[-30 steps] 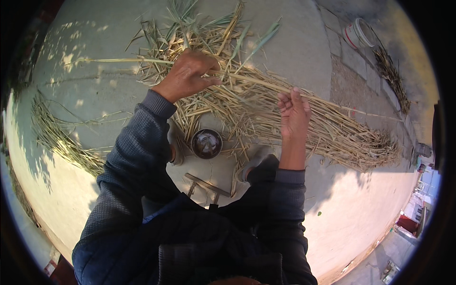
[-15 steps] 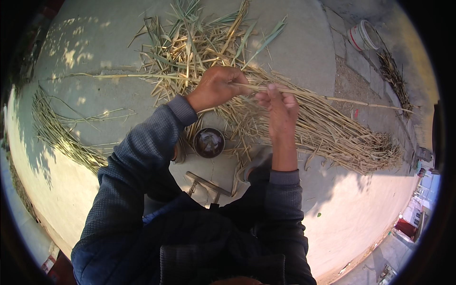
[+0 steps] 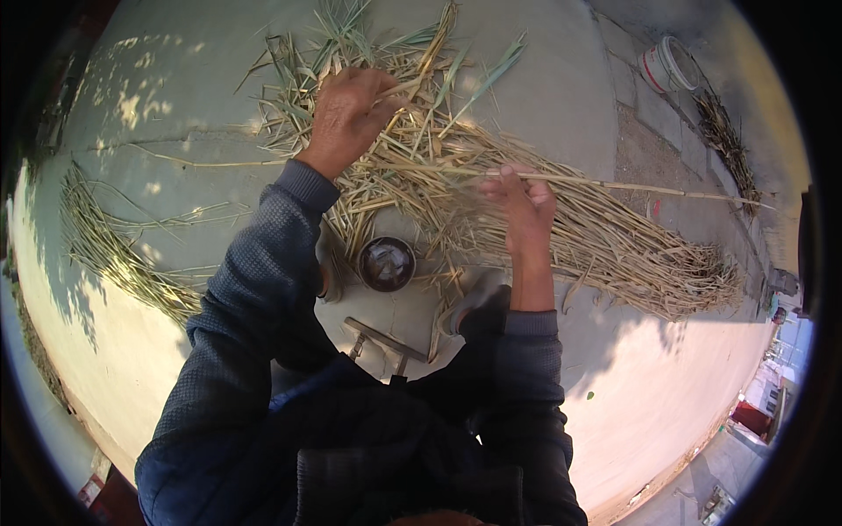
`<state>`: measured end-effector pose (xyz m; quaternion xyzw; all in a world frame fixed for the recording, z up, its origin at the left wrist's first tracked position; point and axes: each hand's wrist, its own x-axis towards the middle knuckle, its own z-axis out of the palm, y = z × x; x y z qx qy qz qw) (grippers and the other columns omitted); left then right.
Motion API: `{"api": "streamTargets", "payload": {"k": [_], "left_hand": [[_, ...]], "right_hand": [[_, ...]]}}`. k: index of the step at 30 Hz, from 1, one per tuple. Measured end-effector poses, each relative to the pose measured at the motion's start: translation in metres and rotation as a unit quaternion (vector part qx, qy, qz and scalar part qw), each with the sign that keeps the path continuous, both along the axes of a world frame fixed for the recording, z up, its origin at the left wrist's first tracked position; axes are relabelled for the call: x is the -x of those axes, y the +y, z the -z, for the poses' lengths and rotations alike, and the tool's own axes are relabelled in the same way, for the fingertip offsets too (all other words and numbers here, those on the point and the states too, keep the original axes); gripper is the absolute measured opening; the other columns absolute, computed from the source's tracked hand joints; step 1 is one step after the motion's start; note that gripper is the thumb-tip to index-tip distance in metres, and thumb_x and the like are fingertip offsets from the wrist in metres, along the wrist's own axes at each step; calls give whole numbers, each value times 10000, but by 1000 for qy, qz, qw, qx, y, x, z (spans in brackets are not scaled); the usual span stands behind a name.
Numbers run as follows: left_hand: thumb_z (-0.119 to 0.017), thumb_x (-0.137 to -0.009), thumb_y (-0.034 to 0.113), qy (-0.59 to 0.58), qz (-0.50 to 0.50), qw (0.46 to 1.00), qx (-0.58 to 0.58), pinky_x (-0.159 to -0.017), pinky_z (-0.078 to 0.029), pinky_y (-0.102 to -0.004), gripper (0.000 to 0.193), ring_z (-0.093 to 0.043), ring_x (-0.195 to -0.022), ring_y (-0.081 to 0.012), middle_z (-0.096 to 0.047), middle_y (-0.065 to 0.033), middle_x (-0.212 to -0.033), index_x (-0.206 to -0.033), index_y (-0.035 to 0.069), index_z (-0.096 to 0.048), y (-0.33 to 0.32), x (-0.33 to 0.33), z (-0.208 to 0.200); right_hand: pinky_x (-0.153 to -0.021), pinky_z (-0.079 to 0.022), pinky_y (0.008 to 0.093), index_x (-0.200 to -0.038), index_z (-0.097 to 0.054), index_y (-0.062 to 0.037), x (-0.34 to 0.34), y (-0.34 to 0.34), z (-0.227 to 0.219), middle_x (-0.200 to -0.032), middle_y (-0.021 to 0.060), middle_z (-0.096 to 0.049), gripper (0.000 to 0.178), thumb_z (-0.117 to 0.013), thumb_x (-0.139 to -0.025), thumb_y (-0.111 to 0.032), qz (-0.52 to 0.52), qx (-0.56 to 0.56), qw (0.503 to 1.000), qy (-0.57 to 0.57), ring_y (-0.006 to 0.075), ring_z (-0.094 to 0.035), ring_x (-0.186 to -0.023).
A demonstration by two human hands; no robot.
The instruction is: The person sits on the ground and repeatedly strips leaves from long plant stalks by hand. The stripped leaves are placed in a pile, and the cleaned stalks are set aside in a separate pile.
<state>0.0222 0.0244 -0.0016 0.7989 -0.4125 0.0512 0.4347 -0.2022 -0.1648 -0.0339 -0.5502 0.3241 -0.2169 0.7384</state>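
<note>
My right hand (image 3: 524, 206) pinches one long, thin dry stalk (image 3: 658, 188) between thumb and fingers. The stalk stretches sideways across the view, its thin end at far left and its other end at far right. Farther out and to the left, my left hand (image 3: 346, 121) is off the stalk, fingers curled over a heap of loose leaves and husks (image 3: 351, 66). A pale strip seems to lie at its fingertips, but I cannot tell whether it is held. Under my right hand a thick bundle of stalks (image 3: 640, 263) lies on the ground.
A dark round bowl (image 3: 387, 264) with a shiny surface stands between my feet, near a T-shaped bar (image 3: 386, 338). At left lies a smaller greenish bundle of stalks (image 3: 123, 254). A white bucket (image 3: 669, 66) and dark twigs (image 3: 728, 145) are at far right.
My left hand has come off the stalk beside my right hand and moved left and farther out over the leaf heap. My right hand still grips the stalk, nearly in place.
</note>
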Motion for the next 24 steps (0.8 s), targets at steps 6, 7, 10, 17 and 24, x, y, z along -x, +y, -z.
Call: {"api": "streamTargets", "payload": {"k": [6, 7, 10, 17, 24], "left_hand": [[-840, -808, 387, 26, 220, 970, -104, -835, -492, -431, 401, -674, -898, -296, -723, -110, -913, -960, 31, -736, 0, 15, 28], [-818, -835, 334, -16, 225, 971, -81, -768, -509, -439, 335, -672, -841, -316, -712, -112, -868, -991, 47, -741, -2, 18, 30], [-824, -836, 316, 79, 224, 968, -84, -768, -522, -415, 297, -680, -827, -311, -722, -116, -871, -962, 58, -748, -9, 24, 34], [-778, -934, 193, 286, 143, 947, 10, -746, -542, -287, 170, -678, -774, -131, -734, -44, -826, -951, 30, -735, -16, 31, 30], [-737, -967, 295, 149, 18, 989, -19, -846, -529, -354, 285, -690, -907, -209, -737, -80, -946, -1018, 18, -694, 2, -11, 26]], "right_hand": [[-687, -600, 284, -1113, -664, -6, -5, -7, -5, -918, 127, -741, 267, -765, -954, -196, 39, -17, 999, -18, 195, -737, -794], [-685, -603, 281, -1112, -664, -6, -6, -7, -5, -918, 129, -741, 273, -769, -951, -199, 44, -18, 999, -19, 196, -739, -793], [-680, -609, 280, -1109, -665, -10, -7, -8, -6, -909, 127, -743, 265, -768, -952, -196, 51, -26, 998, -23, 197, -744, -784], [-649, -601, 289, -1122, -663, 0, -3, -16, 0, -878, 124, -736, 274, -755, -962, -203, 42, -29, 998, -33, 208, -738, -757], [-659, -600, 281, -1138, -646, 4, 5, -17, -1, -895, 116, -728, 283, -753, -964, -193, 38, -10, 999, -2, 199, -735, -769]]}}
